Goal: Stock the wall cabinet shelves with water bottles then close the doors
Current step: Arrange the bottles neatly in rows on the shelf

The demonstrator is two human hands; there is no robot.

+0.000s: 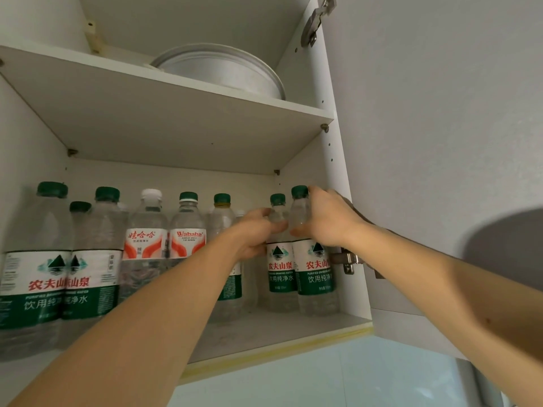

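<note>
The white wall cabinet stands open, and its lower shelf [282,333] carries several water bottles in a row. My left hand [255,233] is wrapped around the upper part of a green-capped bottle [280,271] near the right end. My right hand [326,218] grips the shoulder of the rightmost green-capped bottle [316,274], which stands against the cabinet's right wall. Both bottles rest upright on the shelf. Further left stand two red-labelled Wahaha bottles [144,245] and larger green-labelled bottles [38,277].
The upper shelf [182,92] holds a round metal pan [226,69]. The right door [440,142] is swung open, with hinges [348,261] on the right wall. Pale tiled wall [323,383] lies below the cabinet.
</note>
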